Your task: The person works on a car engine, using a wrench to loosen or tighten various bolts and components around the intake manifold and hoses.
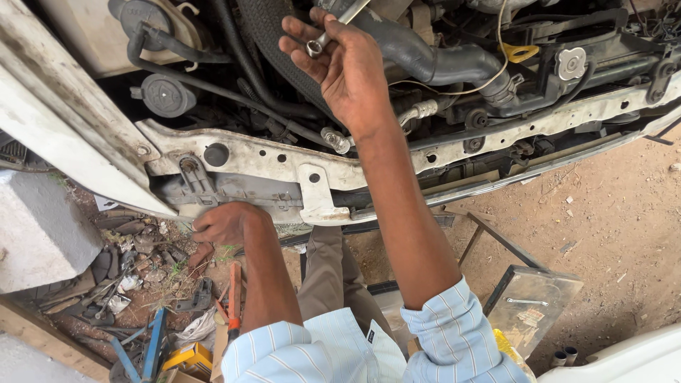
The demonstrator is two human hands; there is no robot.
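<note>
A small yellow carton point(186, 357) lies on the littered ground at the lower left, beside a blue tool. A tiny dark label tab point(370, 336) sits on the striped shirt's edge. No signs or screens show.

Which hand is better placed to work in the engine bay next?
Right. The right hand is up among the hoses, holding the ring spanner. The left hand is low, gripping under the white front crossmember.

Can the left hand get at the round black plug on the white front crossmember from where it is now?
Probably yes. The left hand rests just under the crossmember, and the black plug sits right above it on the open face, with nothing covering it.
</note>
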